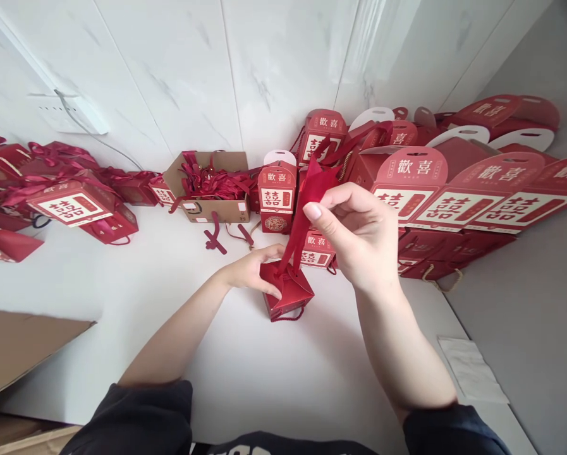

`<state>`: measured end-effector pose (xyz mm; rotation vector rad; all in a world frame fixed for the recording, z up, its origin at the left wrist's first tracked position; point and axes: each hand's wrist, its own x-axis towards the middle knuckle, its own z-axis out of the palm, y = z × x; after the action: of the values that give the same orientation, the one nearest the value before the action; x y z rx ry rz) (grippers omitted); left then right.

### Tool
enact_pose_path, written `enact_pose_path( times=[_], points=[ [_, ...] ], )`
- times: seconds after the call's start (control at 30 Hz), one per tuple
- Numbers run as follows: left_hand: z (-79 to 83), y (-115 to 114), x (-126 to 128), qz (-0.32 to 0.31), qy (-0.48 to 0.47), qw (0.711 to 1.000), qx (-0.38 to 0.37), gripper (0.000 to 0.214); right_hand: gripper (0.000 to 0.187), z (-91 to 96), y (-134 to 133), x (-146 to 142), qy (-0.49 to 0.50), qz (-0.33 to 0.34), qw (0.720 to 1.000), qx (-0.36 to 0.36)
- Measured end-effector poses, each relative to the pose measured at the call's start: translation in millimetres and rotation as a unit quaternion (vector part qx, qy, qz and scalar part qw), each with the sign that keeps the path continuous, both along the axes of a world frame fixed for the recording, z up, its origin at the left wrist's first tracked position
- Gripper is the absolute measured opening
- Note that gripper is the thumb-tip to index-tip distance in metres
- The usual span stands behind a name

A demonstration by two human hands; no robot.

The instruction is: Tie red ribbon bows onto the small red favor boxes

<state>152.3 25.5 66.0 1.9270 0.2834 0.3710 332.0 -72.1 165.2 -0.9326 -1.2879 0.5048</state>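
In the head view, a red ribbon [303, 221] is being pinched aloft by the right hand's [366, 237] grip at frame centre; just below, a small red box [290, 292] is being grasped by the left hand [252, 270] on the white surface [245, 366]. The ribbon's strands are apparently being drawn up from the box top; steady support is probably being called for next.

The white table [340, 373] had red boxes [72, 201] heaped on the left, taller stacks [447, 205] on the right, plus 1 cardboard box [212, 216], some ribbon scraps [214, 242] and 1 small red box [291, 292] kinda mid-table.
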Motion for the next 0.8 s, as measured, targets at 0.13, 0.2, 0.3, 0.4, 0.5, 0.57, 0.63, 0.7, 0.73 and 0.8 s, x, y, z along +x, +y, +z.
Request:
enact_pose_path(
  times=[0.13,0.2,0.3,0.4,0.5,0.57,0.63,0.7,0.73,0.8],
  points=[
    [-10.7,0,3,0.012,-0.021,0.999,-0.022,0.06,0.02,0.3,1,-1,0.0,-0.011,1.0,0.016],
    [-14.9,1,5,0.008,-0.029,0.999,-0.033,0.05,0.019,-1.5,3,0,0.003,-0.003,1.0,0.018],
    [-17.2,2,6,-0.008,-0.022,0.999,-0.036,0.037,0.021,-4.6,6,-1,0.003,0.01,1.0,0.004],
    [-16.4,3,8,-0.026,-0.016,0.999,-0.027,0.029,0.022,-5.5,8,-2,0.001,0.013,1.0,-0.002],
    [-15.8,3,11,-0.035,-0.021,0.999,-0.013,0.024,0.022,-4.4,9,-4,-0.002,0.009,1.0,0.0],
    [-15.6,4,12,-0.049,-0.016,0.999,-0.002,0.024,0.022,-4.1,10,-4,-0.002,0.001,1.0,0.006],
    [-14.6,4,13,-0.068,-0.005,0.998,-0.001,0.027,0.02,-5.1,13,-4,0.001,0.0,1.0,0.015],
    [-11.3,3,12,-0.084,0.013,0.996,-0.013,0.029,0.019,-7.1,17,-3,0.005,0.004,1.0,0.02],
    [-8.3,2,11,-0.089,0.023,0.996,-0.02,0.03,0.019,-8.4,19,-3,0.006,0.003,1.0,0.018],
    [0.8,-3,10,-0.091,0.041,0.995,-0.022,0.032,0.02,-10.5,22,-4,0.007,-0.008,1.0,0.012]
  ],
)
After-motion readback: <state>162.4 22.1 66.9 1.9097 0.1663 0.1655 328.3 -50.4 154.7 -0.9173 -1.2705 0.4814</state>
